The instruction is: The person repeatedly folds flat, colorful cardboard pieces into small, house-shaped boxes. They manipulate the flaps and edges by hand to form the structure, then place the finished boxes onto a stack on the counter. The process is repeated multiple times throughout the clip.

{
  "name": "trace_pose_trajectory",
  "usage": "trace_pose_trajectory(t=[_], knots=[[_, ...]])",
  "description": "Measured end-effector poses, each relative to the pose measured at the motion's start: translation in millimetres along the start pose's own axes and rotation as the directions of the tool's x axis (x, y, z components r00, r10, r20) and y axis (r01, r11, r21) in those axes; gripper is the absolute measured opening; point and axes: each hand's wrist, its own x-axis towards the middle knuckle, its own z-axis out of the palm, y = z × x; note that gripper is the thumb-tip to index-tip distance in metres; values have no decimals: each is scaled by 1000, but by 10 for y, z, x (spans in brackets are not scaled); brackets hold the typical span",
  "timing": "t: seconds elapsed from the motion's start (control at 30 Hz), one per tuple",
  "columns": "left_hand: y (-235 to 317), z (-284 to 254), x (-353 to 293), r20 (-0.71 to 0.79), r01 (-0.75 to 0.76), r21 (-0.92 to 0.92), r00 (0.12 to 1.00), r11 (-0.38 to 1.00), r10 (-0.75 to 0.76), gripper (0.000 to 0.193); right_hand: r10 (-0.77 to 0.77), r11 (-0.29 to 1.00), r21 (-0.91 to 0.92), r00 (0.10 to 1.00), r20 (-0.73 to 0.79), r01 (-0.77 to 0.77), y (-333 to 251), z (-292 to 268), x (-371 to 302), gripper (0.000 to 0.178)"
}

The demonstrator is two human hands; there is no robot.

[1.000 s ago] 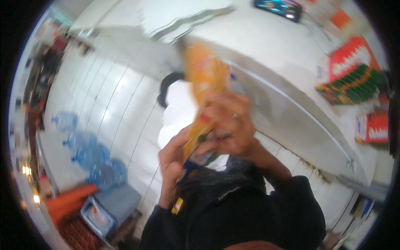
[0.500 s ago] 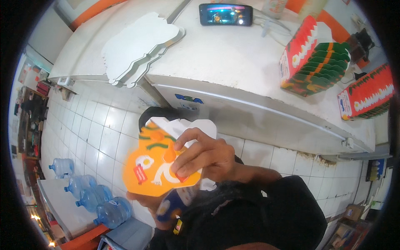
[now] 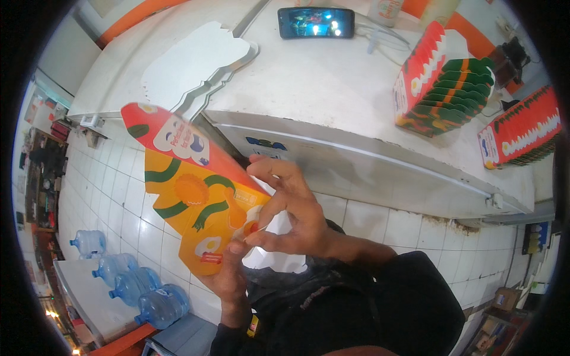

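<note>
Carton (image 3: 193, 193) in both hands, spreading far and left of them. Left hand (image 3: 226, 282) grips near edge, thumb upward, other fingers hidden. Right hand (image 3: 297, 219) pinches right end, fingers bent, wrist lower than knuckles.

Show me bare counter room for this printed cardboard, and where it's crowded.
Bare: the middle of the counter, between the white stack, the phone and the left carton stack. Crowded: the right end, holding that and the right carton stack.
</note>
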Motion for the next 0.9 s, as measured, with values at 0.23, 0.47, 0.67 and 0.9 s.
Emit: trace_pose_trajectory(t=[0.23,0.47,0.67,0.9], knots=[[187,-302,139,267,292,17,920,956,-286,61,-141,982,-102,973,184,161,-10,-201,84,26],[141,-150,152,242,247,-50,943,968,-229,41,-198,954,-198,968,156,227,-50,-194,84,25],[-45,-142,117,235,103,-145,970,984,-67,40,-128,985,-112,991,30,130,-44,-162,96,22],[-1,-97,81,187,246,-167,959,955,-214,46,-44,999,9,986,158,43,67,-271,123,30]])
